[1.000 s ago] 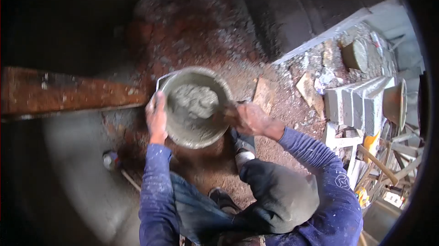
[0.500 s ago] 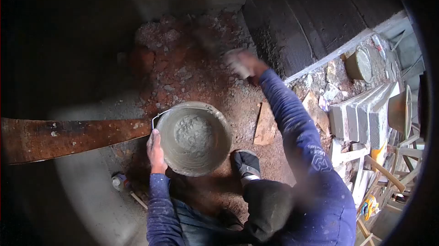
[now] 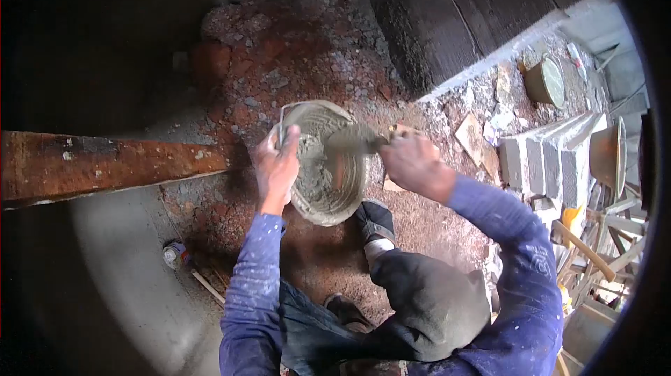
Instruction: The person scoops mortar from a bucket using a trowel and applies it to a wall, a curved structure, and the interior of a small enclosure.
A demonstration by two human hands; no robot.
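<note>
My left hand (image 3: 275,170) grips the left rim of a mortar-smeared bucket (image 3: 328,219), thumb over the edge beside the wire handle. Grey wet mortar (image 3: 309,182) lies inside, and the bucket looks tilted. My right hand (image 3: 417,168) is closed around the handle of a trowel (image 3: 353,141), just off the bucket's right side. The trowel's blade, smeared by motion, reaches across the rim over the mortar.
A rusty brown beam (image 3: 112,166) juts in from the left. Broken rubble (image 3: 279,61) covers the ground ahead, beside a dark block wall (image 3: 461,19). Stacked grey blocks (image 3: 552,156), a second bucket (image 3: 545,84) and a basin (image 3: 607,156) stand at the right.
My right hand has come back from over the rubble to the bucket with the trowel. My left hand and the bucket have shifted up and tilted; the bucket now looks narrower.
</note>
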